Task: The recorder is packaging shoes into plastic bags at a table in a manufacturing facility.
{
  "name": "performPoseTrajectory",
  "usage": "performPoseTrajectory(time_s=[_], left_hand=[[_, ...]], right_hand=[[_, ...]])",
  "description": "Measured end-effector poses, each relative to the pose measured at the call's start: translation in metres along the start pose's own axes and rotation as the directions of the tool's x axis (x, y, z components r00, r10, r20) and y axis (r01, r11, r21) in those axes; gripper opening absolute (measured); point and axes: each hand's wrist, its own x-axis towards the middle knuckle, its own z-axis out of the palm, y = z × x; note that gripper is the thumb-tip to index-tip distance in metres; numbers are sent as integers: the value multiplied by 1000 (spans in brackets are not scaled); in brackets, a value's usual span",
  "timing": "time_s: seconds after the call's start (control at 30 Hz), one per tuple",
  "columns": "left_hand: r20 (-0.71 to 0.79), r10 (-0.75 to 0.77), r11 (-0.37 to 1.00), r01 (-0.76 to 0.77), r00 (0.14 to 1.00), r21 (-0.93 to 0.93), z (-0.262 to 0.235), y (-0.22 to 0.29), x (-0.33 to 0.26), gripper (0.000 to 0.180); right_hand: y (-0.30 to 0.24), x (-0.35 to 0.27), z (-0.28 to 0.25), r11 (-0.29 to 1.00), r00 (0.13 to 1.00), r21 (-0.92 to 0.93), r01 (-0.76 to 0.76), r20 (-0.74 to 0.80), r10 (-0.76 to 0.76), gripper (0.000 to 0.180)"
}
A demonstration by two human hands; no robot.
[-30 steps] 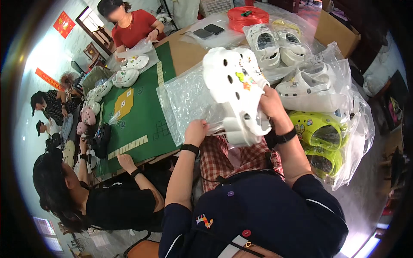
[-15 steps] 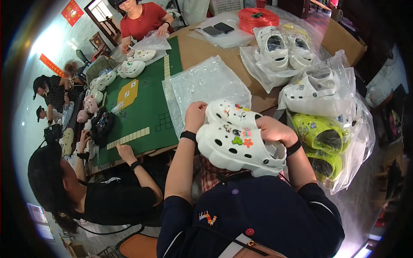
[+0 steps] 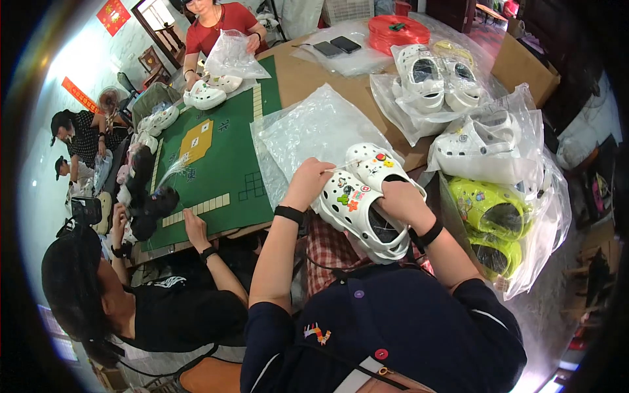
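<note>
A pair of white clogs with colourful charms is in front of me, one clog (image 3: 333,204) nearer and to the left, the other (image 3: 368,159) beyond it. My right hand (image 3: 404,200) grips the pair, its fingers reaching into the foot openings out of sight. At the toe end, my left hand (image 3: 308,185) is closed in a pinch between the two clogs; what its fingertips hold is too small to make out. Under and beyond the toes, a clear plastic bag (image 3: 314,121) lies flat on the table.
Bagged white clogs (image 3: 481,141) and bagged lime-green clogs (image 3: 493,204) are stacked at my right. Red plastic twine (image 3: 398,34) and two phones (image 3: 344,44) lie at the back. A co-worker in black (image 3: 177,314) sits at my left; another in red (image 3: 223,29) handles clogs across the green mat (image 3: 226,154).
The clogs have tilted, so their openings now face up more and the toes point away. My left hand has shifted slightly right. Across the table, the co-worker in red has moved a clog.
</note>
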Motion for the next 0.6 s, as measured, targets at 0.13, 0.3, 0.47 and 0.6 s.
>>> performPoseTrajectory(time_s=[0.13,0.3,0.47,0.6], left_hand=[[-85,60,989,-48,995,143,14,29,-3,22],[-182,315,929,-264,931,260,15,49,-10,16],[-353,203,875,-8,913,484,0,35,-14,19],[-551,-84,893,308,830,328,17,7,-33,25]], right_hand=[[-10,2,9,994,994,25,-108,5,108,29],[-9,11,8,989,990,49,-139,-17,140,29],[12,15,10,966,975,192,-175,-105,198,30],[7,15,3,962,982,213,-173,-41,186,31]])
